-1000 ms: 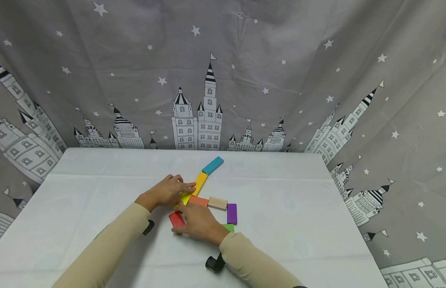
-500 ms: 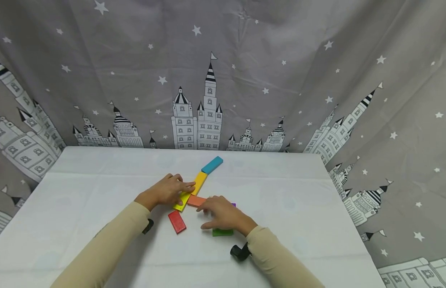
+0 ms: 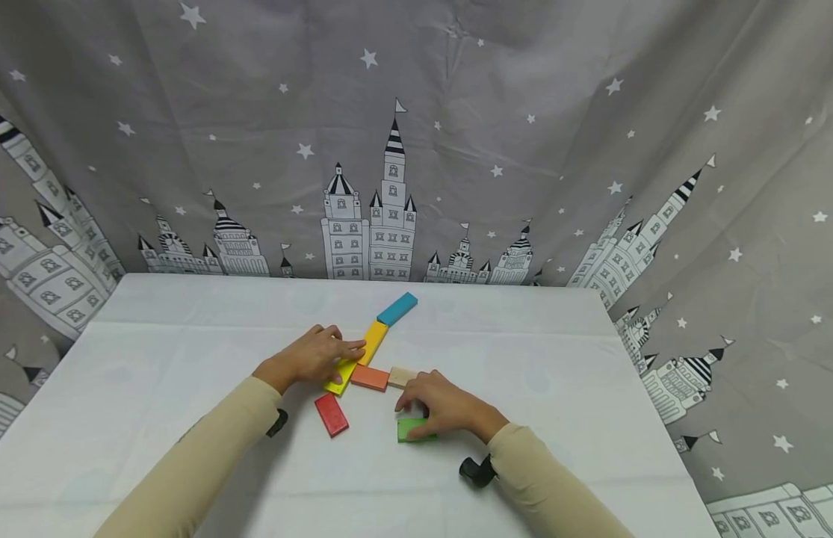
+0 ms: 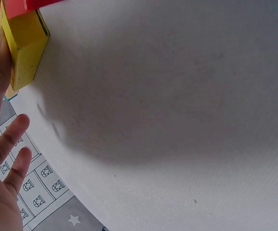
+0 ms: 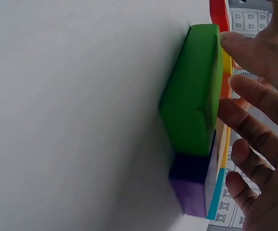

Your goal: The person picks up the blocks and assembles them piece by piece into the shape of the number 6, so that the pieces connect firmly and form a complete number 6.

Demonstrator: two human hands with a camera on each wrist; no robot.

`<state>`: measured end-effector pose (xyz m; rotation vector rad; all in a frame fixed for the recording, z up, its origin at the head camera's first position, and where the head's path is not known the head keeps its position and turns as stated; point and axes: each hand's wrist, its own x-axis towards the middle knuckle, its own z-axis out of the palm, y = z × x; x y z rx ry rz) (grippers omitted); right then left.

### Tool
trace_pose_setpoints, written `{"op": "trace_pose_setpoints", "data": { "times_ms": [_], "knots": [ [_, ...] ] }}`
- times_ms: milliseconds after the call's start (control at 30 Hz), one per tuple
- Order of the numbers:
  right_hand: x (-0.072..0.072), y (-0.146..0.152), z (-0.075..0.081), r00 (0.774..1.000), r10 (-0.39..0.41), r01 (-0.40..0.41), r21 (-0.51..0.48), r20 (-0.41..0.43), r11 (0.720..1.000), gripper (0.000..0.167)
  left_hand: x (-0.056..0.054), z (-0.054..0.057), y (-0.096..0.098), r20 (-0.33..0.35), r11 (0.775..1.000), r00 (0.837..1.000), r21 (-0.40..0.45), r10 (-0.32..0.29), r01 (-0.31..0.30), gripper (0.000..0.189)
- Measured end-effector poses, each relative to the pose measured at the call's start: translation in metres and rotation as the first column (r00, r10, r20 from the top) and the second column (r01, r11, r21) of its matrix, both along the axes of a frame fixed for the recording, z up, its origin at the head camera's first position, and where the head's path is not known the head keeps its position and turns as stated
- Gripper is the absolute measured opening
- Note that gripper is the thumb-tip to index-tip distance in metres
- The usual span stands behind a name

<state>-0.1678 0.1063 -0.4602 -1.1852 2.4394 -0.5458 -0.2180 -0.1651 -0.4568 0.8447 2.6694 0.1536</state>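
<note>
Wooden blocks lie flat in a joined line on the white table. My left hand (image 3: 313,360) pinches the lemon-yellow block (image 3: 346,372) with thumb and forefinger, its other fingers spread in the left wrist view. Over the green block (image 3: 406,427) hovers my right hand (image 3: 446,407), fingers loosely bent and apart. Its thumb tip is right at the green block's edge in the right wrist view. A purple block (image 5: 189,196) meets the green one's end there; in the head view my right hand hides it. The red block (image 3: 332,415) lies just below the lemon-yellow one.
From the lemon-yellow block, a golden-yellow block (image 3: 375,340) and a blue block (image 3: 397,308) run up and right. An orange block (image 3: 370,377) and a plain wood block (image 3: 400,376) lead toward my right hand. A grey castle-print curtain (image 3: 497,134) hangs behind the table (image 3: 187,321).
My right hand has left the red block and moved right, over the green block. The red block stays put, now uncovered. My left hand keeps its place on the lemon-yellow block.
</note>
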Motion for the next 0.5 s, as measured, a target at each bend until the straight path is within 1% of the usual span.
{"op": "trace_pose_setpoints", "data": {
  "times_ms": [267, 500],
  "knots": [
    [0.0037, 0.0075, -0.0015, 0.999, 0.030, -0.030, -0.004, -0.039, 1.000, 0.033, -0.0003, -0.0009, 0.0004, -0.001, 1.000, 1.000, -0.003, 0.008, -0.008, 0.066],
    [0.0045, 0.0110, -0.0028, 0.996, 0.037, -0.033, 0.045, -0.086, 0.998, 0.030, -0.0006, -0.0012, 0.0011, -0.001, 1.000, 1.000, -0.006, 0.004, -0.004, 0.067]
  ]
}}
